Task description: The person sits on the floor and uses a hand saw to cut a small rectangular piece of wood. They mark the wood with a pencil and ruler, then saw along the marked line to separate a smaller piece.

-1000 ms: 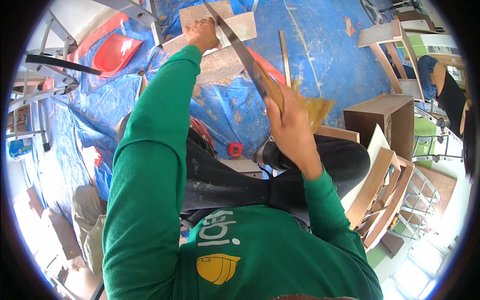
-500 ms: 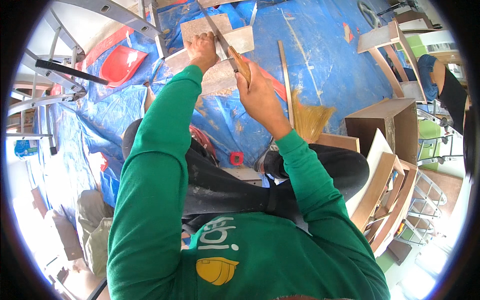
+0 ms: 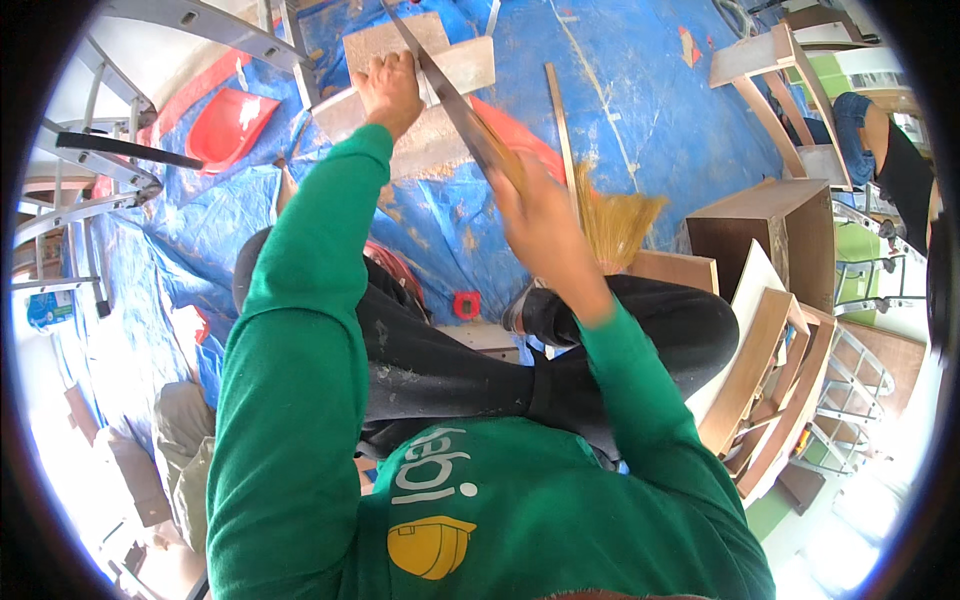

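My right hand [image 3: 545,225], slightly blurred, is closed round the wooden handle of a long hand saw [image 3: 450,100]. Its blade runs up and away, across a pale board [image 3: 465,62] at the top middle. My left hand [image 3: 389,92] grips that board just left of the blade, fingers curled over it. Under and around it lie more dusty board pieces [image 3: 425,158], with red plastic [image 3: 515,130] beside them. A small red tape measure [image 3: 467,305] sits near my crossed legs. A straw broom [image 3: 615,225] and a thin wooden strip [image 3: 556,115] lie to the right.
Aluminium ladders [image 3: 200,28] and a red dustpan [image 3: 225,130] are at left on blue sheeting [image 3: 640,80]. At right stand a wooden frame [image 3: 745,65], a brown box [image 3: 760,230] and stacked boards [image 3: 750,390]. A person's bent leg [image 3: 870,135] shows at far right.
My right hand and the saw first moved up and away, then came back partly toward me. My left hand has stayed on the board.
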`<action>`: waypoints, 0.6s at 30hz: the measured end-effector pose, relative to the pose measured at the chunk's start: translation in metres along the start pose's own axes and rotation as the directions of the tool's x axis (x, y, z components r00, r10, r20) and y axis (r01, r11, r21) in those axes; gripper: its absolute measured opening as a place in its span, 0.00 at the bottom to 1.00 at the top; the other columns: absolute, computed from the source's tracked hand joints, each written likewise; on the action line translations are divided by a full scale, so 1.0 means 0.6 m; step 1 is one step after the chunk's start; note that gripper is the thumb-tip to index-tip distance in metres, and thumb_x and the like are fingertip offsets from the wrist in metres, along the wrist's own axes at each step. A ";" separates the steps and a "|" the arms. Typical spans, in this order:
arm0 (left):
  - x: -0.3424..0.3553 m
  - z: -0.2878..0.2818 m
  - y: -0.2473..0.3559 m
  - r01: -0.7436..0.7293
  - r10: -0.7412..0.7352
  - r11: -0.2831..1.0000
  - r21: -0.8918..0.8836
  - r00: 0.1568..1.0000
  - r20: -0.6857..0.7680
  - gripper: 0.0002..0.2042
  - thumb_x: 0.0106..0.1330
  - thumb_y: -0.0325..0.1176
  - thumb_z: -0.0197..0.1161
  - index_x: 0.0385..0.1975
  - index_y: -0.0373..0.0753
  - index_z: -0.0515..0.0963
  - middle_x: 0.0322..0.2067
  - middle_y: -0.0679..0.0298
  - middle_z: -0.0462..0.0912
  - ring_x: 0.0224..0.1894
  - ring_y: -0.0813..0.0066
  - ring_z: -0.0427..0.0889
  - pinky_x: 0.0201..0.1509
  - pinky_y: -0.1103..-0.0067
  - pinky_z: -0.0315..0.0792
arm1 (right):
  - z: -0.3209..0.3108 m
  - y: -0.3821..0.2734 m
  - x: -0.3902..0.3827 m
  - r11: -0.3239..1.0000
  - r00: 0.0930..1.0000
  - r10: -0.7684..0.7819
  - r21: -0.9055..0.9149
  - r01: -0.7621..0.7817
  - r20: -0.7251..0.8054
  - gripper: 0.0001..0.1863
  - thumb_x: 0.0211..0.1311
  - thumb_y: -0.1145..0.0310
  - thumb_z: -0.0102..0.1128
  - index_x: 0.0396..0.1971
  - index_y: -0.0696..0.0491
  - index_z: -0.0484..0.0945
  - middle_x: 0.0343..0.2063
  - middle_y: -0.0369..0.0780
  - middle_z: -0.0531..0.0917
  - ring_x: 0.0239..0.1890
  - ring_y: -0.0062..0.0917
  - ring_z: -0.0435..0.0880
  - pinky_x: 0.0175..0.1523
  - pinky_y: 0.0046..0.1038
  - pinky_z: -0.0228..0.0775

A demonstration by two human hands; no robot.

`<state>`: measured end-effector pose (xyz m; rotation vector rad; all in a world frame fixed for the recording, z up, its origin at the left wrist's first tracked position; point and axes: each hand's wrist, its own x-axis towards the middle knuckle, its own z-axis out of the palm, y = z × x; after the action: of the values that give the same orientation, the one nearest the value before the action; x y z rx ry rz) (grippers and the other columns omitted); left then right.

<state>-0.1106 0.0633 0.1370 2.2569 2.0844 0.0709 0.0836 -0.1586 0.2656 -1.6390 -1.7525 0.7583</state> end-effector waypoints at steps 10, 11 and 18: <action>-0.009 -0.003 0.007 -0.071 0.074 0.996 0.047 0.995 -0.062 0.23 0.62 0.28 0.69 0.59 0.45 0.77 0.59 0.63 0.81 0.68 0.57 0.75 0.64 0.48 0.66 | -0.021 -0.049 -0.053 0.996 0.999 0.048 0.076 -0.047 -0.014 0.17 0.79 0.64 0.59 0.59 0.57 0.71 0.29 0.63 0.84 0.36 0.65 0.85 0.38 0.61 0.72; -0.023 0.000 0.005 -0.077 0.079 0.996 0.042 0.996 -0.044 0.23 0.62 0.28 0.68 0.59 0.45 0.77 0.59 0.63 0.81 0.67 0.57 0.75 0.63 0.48 0.67 | -0.016 -0.054 -0.067 0.994 0.995 0.098 0.057 -0.098 0.004 0.18 0.79 0.65 0.59 0.59 0.57 0.71 0.30 0.63 0.84 0.36 0.65 0.85 0.38 0.60 0.73; 0.002 0.001 0.040 -0.161 0.160 0.987 -0.013 0.984 -0.084 0.27 0.58 0.35 0.78 0.58 0.46 0.77 0.58 0.65 0.82 0.66 0.60 0.77 0.63 0.48 0.67 | -0.015 -0.043 -0.076 0.999 0.996 0.049 0.003 -0.049 -0.071 0.20 0.79 0.65 0.60 0.63 0.56 0.71 0.30 0.62 0.84 0.36 0.63 0.86 0.37 0.57 0.75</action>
<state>-0.0864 0.0625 0.1382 2.4455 1.9246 0.1956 0.0758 -0.2057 0.2886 -1.6929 -1.6672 0.7141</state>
